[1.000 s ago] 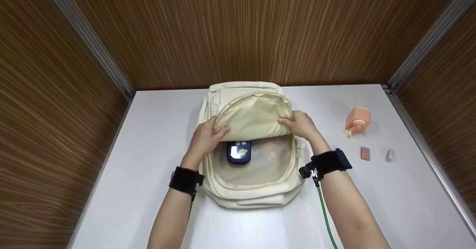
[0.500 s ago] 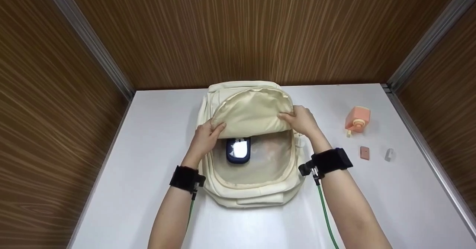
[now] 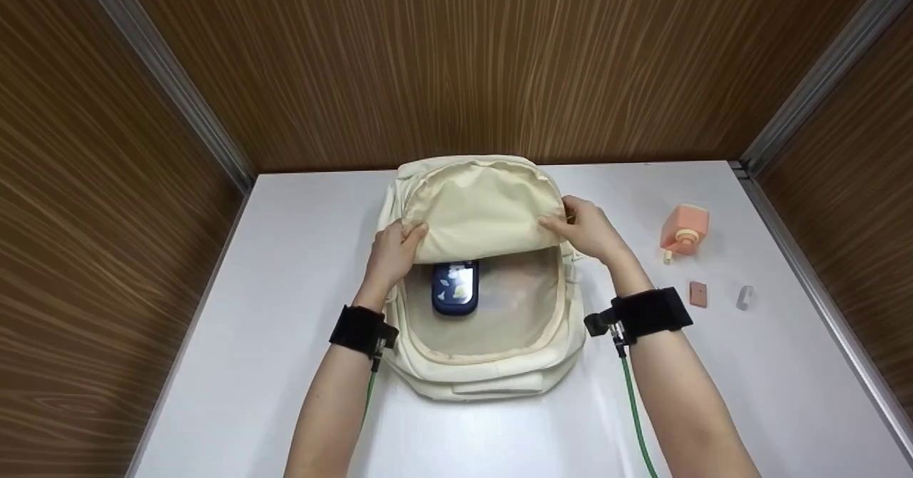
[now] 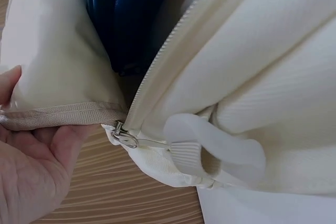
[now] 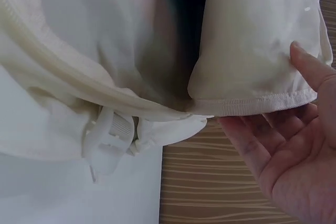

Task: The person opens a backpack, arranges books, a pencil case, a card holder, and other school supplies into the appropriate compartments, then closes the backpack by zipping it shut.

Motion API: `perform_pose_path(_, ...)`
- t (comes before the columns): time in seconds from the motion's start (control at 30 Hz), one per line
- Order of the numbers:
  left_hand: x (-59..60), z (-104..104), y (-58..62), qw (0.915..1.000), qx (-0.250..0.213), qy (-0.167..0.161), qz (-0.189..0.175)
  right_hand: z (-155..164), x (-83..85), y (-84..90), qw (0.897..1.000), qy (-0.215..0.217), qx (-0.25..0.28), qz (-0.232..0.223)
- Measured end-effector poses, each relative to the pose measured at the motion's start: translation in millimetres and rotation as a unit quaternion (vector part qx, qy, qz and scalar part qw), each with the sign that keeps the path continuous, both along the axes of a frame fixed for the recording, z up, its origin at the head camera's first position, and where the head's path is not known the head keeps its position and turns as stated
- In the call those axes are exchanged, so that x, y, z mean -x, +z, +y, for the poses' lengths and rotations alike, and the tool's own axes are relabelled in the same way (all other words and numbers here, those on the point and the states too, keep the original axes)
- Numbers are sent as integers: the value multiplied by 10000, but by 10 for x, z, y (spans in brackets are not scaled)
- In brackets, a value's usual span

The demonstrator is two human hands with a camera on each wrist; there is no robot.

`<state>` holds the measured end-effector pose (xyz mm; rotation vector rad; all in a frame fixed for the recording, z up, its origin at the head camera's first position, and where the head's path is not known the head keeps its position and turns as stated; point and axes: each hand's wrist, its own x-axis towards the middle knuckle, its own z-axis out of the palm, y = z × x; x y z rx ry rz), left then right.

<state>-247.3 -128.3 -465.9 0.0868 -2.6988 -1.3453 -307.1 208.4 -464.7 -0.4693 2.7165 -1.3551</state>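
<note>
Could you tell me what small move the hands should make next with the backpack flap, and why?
Probably keep drawing the flap away from the body: the left hand and right hand pinch its lower edge, and it partly covers the blue device inside.

The left hand point(image 4: 29, 156) fills the lower left corner, its thumb and fingers pinching the taped edge of the cream flap point(image 4: 58, 66). Just right of the fingers hangs a metal zipper pull point(image 4: 125, 137), at the foot of a zipper track running up the cream backpack point(image 4: 262, 77). A dark blue pouch point(image 4: 126, 19) sits inside the opening. A white plastic loop point(image 4: 215, 148) lies below.
</note>
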Motion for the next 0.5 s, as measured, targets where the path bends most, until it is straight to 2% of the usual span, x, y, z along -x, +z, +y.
perform_pose_path(0.1, 3, 9, 12, 9999, -53, 95, -67, 76, 23, 27, 9996, -18, 228, -166)
perform_pose_path(0.2, 0, 19, 18, 9998, -76, 167, -114, 189, 70, 32, 9988, -379, 300, -116)
perform_pose_path(0.33, 0, 28, 11, 9996, -82, 221, -166, 427, 134, -19, 9932, -1154, -170, 40)
perform_pose_path(0.5, -1, 33, 0, 9995, -115, 222, -167, 766, 146, -143, 9738, -2074, -929, 33)
